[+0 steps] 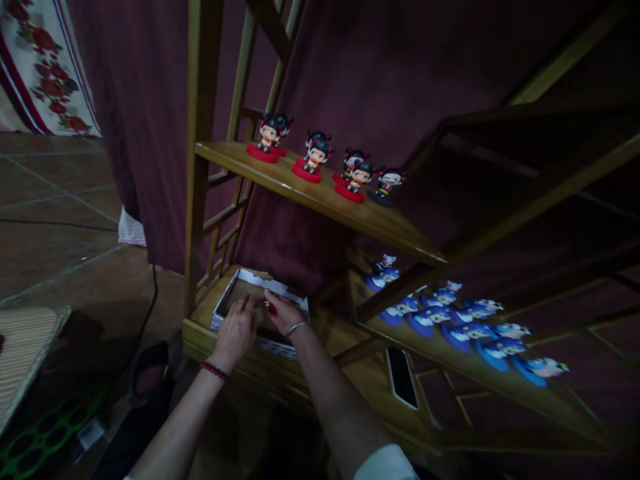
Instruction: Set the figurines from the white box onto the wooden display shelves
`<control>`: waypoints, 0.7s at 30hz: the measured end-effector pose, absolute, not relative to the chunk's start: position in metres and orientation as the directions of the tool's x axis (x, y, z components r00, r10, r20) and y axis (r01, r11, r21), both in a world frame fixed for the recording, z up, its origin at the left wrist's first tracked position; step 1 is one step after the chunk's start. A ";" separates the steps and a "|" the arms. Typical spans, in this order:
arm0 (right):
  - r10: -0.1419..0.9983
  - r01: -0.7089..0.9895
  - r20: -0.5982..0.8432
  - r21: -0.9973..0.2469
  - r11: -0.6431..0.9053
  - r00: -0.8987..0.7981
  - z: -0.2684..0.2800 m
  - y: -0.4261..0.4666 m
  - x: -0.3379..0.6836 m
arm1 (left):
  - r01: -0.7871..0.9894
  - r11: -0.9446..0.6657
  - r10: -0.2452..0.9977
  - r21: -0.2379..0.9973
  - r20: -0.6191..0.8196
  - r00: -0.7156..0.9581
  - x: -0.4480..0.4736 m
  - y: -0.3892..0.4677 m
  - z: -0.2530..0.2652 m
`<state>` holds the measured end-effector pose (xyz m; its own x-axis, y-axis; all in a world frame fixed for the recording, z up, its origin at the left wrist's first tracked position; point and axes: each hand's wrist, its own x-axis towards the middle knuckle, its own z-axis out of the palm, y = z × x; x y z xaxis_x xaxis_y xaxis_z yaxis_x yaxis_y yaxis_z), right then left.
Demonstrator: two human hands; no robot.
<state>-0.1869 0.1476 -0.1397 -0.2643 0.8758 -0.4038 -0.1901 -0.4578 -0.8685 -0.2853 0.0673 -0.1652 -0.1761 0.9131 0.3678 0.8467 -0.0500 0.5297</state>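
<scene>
A shallow white cardboard box (287, 290) with brown inside stands on the lower shelf. Both my hands reach into it. My right hand (284, 313), with a bracelet on its wrist, is closed round a small red figurine (271, 307), mostly covered by the fingers. Beside it, my left hand (239, 330), wearing a red bead bracelet, stretches its fingers over the box's inside; I see nothing held in it. Several black-haired figurines on red bases (315, 157) stand on the shelf above.
The wooden rack (197, 200) has an upper shelf board above the box. Several blue figurines (433, 317) fill the right shelf. A phone (401, 377) lies on the lower shelf, right of my arms. A purple curtain (165, 133) hangs behind; a green holed frame (60, 423) lies at lower left.
</scene>
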 end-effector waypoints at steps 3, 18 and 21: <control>0.852 -0.311 -0.449 -0.797 -0.518 -0.267 -0.125 0.130 -0.185 | 0.790 -0.107 0.899 0.604 0.399 -0.183 -0.279 0.059 -0.166; 0.786 -0.388 -0.532 -0.684 -0.618 -0.315 -0.056 0.023 -0.185 | 0.682 -0.091 0.960 0.725 0.246 -0.134 -0.257 -0.021 -0.099; 0.803 -0.368 -0.497 -0.716 -0.593 -0.328 -0.049 0.007 -0.184 | 0.685 -0.109 0.957 0.720 0.262 -0.123 -0.253 -0.031 -0.096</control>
